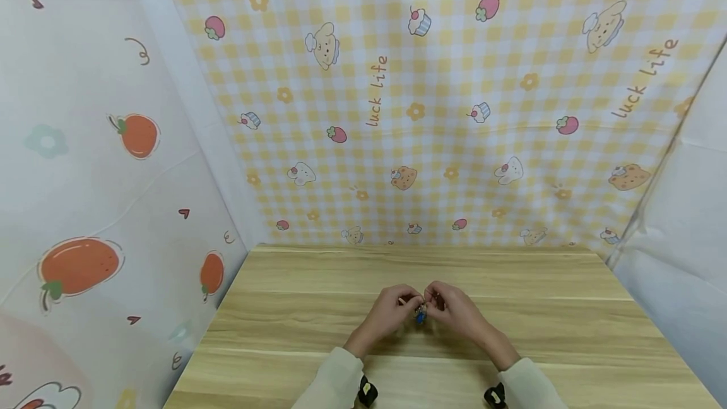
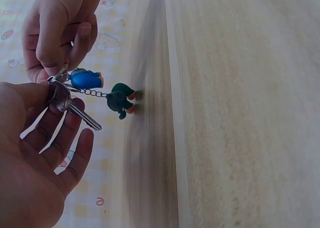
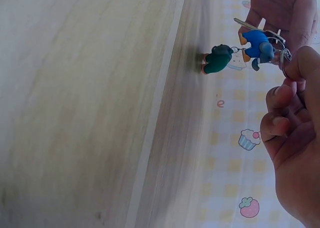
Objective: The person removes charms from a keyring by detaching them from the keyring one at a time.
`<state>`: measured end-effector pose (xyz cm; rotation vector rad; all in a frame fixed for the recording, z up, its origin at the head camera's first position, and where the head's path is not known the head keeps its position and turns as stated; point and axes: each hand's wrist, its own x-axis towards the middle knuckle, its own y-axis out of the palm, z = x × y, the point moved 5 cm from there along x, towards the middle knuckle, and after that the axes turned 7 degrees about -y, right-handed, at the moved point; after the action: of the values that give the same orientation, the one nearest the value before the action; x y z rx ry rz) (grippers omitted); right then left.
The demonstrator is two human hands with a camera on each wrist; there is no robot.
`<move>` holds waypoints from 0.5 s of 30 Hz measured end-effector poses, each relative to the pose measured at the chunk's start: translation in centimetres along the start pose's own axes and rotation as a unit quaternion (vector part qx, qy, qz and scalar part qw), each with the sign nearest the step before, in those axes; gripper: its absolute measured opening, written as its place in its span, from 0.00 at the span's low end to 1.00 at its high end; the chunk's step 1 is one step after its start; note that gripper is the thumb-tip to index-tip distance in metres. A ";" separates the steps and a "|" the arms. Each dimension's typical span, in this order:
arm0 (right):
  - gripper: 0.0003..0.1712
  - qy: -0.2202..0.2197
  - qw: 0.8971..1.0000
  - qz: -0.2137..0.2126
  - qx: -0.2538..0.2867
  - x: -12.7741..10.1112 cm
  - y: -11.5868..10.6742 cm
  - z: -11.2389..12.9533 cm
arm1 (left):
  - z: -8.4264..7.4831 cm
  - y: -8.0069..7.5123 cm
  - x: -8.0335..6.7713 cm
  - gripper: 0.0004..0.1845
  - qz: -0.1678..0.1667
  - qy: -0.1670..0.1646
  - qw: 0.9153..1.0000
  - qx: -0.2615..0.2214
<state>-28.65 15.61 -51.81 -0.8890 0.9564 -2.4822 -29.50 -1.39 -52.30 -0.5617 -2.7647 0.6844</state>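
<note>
Both hands' fingers pinch a keyring (image 2: 59, 81); backdrop (image 1: 397, 112) reads "luck life".

Right hand (image 3: 292, 138) fills the right edge, fingers curled, pinching a metal key ring (image 3: 286, 56). A blue charm (image 3: 255, 42) and a green charm (image 3: 217, 59) hang from it on a short chain. Left hand (image 3: 280, 11) holds a key (image 3: 250, 26) above. Wooden tabletop (image 3: 75, 108) lies behind; checked backdrop (image 3: 235, 178) adjoins it.

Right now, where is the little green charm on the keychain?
The green charm hangs on a short chain below the blue charm, just above the wooden table, between the left hand and right hand at centre.
</note>
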 end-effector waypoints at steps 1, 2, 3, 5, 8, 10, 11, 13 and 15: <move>0.10 -0.002 1.000 0.002 0.000 0.0 0.0 0.0 | 0.0 0.0 0.0 0.12 -0.001 0.001 1.000 0.001; 0.11 -0.003 1.000 0.005 0.001 0.0 0.0 0.1 | 0.0 -0.1 0.0 0.12 -0.003 0.001 1.000 0.002; 0.10 -0.003 1.000 0.007 0.003 0.0 0.1 0.1 | 0.0 -0.1 0.0 0.12 -0.005 0.003 1.000 0.003; 0.10 -0.002 1.000 0.011 0.004 0.0 0.2 0.2 | -0.1 -0.2 0.0 0.12 -0.009 0.007 1.000 0.006; 0.10 -0.003 1.000 0.008 0.003 0.0 0.3 0.3 | -0.1 -0.3 0.0 0.11 -0.013 0.009 1.000 0.011; 0.11 -0.004 1.000 0.001 -0.003 0.1 0.3 0.3 | 0.0 -0.4 -0.1 0.11 -0.015 0.009 1.000 0.010; 0.11 -0.005 1.000 -0.005 -0.004 0.1 0.3 0.3 | 0.0 -0.4 -0.1 0.11 -0.016 0.007 1.000 0.009; 0.11 -0.007 1.000 -0.018 -0.006 0.1 0.3 0.4 | 0.1 -0.5 -0.1 0.11 -0.019 0.004 1.000 0.007; 0.10 -0.005 0.999 -0.034 -0.003 0.0 0.1 0.5 | 0.2 -0.6 -0.2 0.11 -0.023 0.001 1.000 0.004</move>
<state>-28.32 15.28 -51.63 -0.9511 0.9461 -2.5302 -29.55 -1.99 -52.20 -0.4957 -2.7628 0.6835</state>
